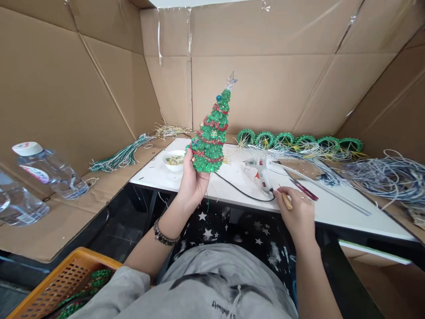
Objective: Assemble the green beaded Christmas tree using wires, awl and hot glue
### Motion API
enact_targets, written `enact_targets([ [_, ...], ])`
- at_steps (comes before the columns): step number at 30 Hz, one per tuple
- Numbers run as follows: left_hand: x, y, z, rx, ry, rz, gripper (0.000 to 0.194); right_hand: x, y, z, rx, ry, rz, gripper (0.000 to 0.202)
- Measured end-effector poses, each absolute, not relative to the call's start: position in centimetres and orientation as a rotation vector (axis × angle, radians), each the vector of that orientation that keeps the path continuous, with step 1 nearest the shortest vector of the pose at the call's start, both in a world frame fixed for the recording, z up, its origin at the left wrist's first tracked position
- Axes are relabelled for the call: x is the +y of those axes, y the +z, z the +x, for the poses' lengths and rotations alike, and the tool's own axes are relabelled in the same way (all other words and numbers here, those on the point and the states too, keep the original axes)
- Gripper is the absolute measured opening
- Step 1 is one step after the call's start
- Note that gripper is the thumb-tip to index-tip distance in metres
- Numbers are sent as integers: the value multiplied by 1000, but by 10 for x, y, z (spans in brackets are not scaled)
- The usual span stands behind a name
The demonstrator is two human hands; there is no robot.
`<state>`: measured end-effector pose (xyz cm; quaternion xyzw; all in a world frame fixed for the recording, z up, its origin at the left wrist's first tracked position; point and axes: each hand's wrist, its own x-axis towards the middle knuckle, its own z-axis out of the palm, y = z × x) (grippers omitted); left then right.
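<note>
A white table (348, 206) carries the work. A white glue gun (262, 170) lies on it just beyond the right hand (299, 212), with its black cable (239, 188) running toward the left hand (192, 181). Red-handled scissors (303, 188) lie just right of the right hand's grip. A small white bowl (174, 160) stands just left of the left hand. Green rings (299, 142) with loose wires lie along the far edge.

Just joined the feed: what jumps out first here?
A small green beaded tree with red garlands and a clear star, held up over the white table by the left hand. To its right lies a glue gun, with the right hand beside it gripping a thin wooden stick. Green rings line the back.
</note>
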<state>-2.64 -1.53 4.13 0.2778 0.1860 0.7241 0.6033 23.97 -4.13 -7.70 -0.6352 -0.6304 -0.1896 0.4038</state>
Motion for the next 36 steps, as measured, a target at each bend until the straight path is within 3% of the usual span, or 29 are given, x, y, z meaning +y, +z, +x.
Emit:
enact_targets([
  [8,-18,61,-52,391,1762,672,34,-26,-76,256,-1715,-227,-1835,56],
  [15,-15,69,-70,347,1867,669,34,-45,-67,209,-1347,-618,-1428,38],
  [17,-10,68,-73,373,1894,680,34,-45,-50,181,-1580,-514,-1404,37],
  [19,-6,66,-74,419,1922,683,34,-34,-26,156,-1963,-263,-1679,32],
  [24,4,60,-74,459,1961,720,35,33,22,116,-2217,-119,-1849,16],
  [29,7,55,-71,405,1930,716,32,99,31,91,-2344,-62,-1981,38],
  [36,5,56,-66,369,1907,644,34,120,20,88,-2425,3,-2023,41],
])
